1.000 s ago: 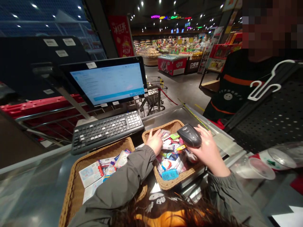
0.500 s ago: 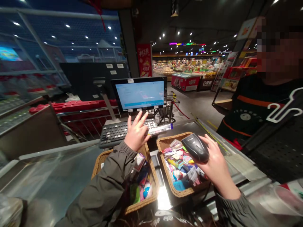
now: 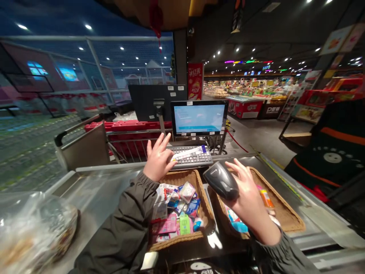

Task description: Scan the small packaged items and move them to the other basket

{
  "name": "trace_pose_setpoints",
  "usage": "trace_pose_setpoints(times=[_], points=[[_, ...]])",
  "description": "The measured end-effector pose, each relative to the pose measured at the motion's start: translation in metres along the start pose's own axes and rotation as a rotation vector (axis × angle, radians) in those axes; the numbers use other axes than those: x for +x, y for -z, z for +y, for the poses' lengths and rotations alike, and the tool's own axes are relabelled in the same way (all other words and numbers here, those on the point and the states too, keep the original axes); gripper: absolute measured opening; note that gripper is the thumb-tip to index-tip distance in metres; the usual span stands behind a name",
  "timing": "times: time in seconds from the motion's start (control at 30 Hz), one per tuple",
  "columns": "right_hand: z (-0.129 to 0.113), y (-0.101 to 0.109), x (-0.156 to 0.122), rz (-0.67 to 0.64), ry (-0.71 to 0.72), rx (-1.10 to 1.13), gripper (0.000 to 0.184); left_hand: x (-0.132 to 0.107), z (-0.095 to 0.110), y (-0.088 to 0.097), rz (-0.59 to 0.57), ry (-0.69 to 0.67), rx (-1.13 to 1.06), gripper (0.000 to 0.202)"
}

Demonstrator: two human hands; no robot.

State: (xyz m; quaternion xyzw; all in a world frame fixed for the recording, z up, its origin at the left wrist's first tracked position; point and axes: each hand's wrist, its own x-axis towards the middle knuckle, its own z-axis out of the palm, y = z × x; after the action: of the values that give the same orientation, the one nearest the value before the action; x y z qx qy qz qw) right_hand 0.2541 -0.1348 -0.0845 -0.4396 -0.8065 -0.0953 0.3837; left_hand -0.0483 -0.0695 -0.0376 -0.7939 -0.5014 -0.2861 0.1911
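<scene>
Between the thumb and fingers of my left hand [image 3: 159, 158] is a long, slim white packet with a purple end [image 3: 189, 153], held in front of the keyboard [image 3: 196, 163]. The other fingers of that hand point up, spread apart. My right hand [image 3: 249, 196] grips a black barcode scanner [image 3: 221, 180], its head tilted up and to the left. Below my left hand sits a wicker basket [image 3: 205, 196] full of small colourful packets. Under my right hand and the scanner is a second wicker basket [image 3: 285, 201], partly hidden, with several small items in it.
A lit screen [image 3: 199, 118] stands behind the keyboard, beside a second, dark monitor [image 3: 154, 101]. On the metal counter [image 3: 99, 190], a clear plastic bag [image 3: 37, 224] lies at the left. A person in a dark apron [image 3: 332, 158] stands at the right.
My view has swung left, so the screen and baskets appear farther right. Both hands have moved left relative to the baskets, still holding the packet and the scanner.
</scene>
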Motion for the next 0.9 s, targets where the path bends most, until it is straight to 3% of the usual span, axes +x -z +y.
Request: trace_pose_setpoints(times=[0.43,0.9], points=[[-0.041,-0.014,0.003,-0.087,0.05,0.026,0.03,-0.034,-0.042,0.016,-0.026,0.092,-0.015,0.008],[-0.055,-0.017,-0.001,-0.13,0.015,0.019,0.039,-0.044,-0.05,0.012,-0.062,0.092,-0.051,0.008]])
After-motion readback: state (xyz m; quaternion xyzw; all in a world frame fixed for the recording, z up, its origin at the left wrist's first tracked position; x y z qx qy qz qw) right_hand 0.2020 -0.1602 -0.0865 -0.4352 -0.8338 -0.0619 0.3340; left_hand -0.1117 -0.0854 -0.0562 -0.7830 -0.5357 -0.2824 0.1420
